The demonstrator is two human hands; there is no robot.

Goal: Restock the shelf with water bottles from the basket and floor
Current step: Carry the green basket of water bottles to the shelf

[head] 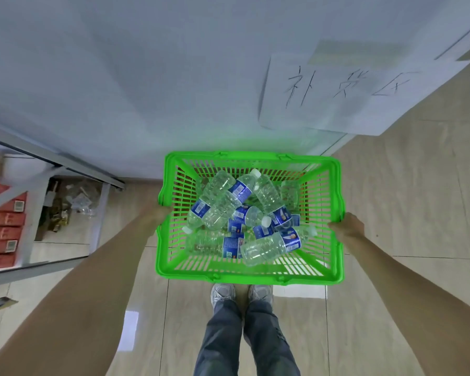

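Both arms out, and the left hand grips the left rim of the green basket while the right hand clamps its right rim. Between the hands, water bottles lie jumbled inside. Below them, two grey shoes on the tiled floor. Left of the left hand, a shelf with red boxes. Beyond the hands, a white wall with a handwritten paper sign

- Setting: a shop.
- Metal shelf at left holds stacked red boxes.
- Green shopping basket full of water bottles over tiled floor.
- Handwritten paper sign on white wall.
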